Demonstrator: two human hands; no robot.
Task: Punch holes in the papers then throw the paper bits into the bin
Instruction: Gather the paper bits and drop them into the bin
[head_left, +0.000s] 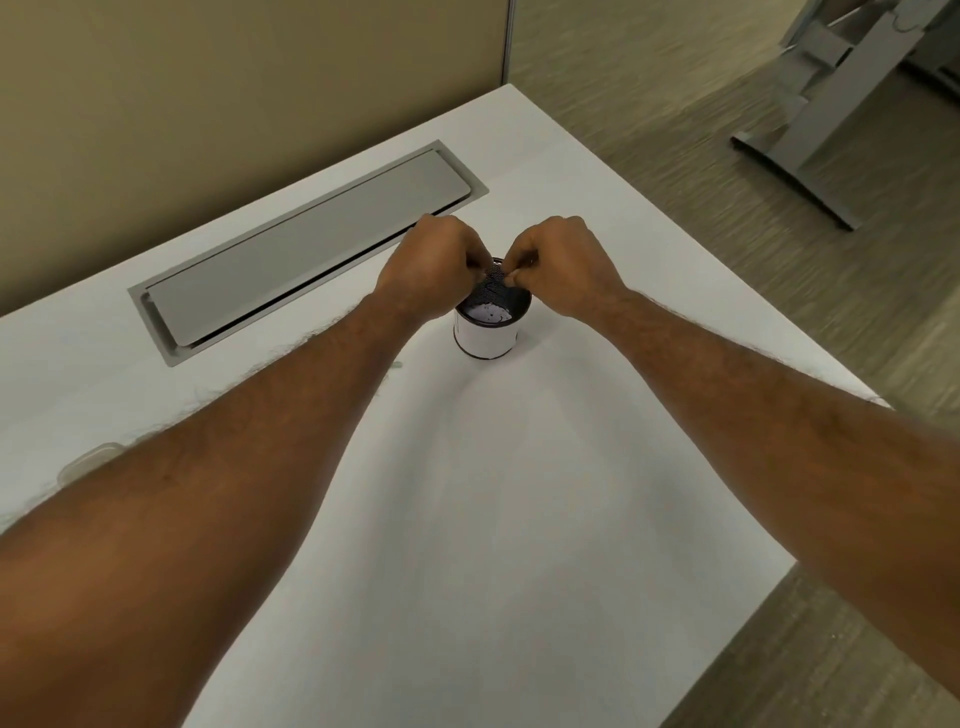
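Note:
A small round bin (488, 338), black mesh inside with a white wrap outside, stands on the white desk (493, 519). White paper bits (488, 313) lie at its bottom. My left hand (431, 270) and my right hand (561, 265) hover right over the bin's far rim, both with fingers curled and fingertips pinched together. What they pinch is too small to make out. No hole punch or paper sheet is in view.
A grey cable-tray lid (306, 244) is set into the desk behind the bin, below a beige partition (234, 78). The desk's right edge drops to carpet (675, 130), where a grey desk leg (831, 119) stands. A clear oval object (88, 462) lies at the left.

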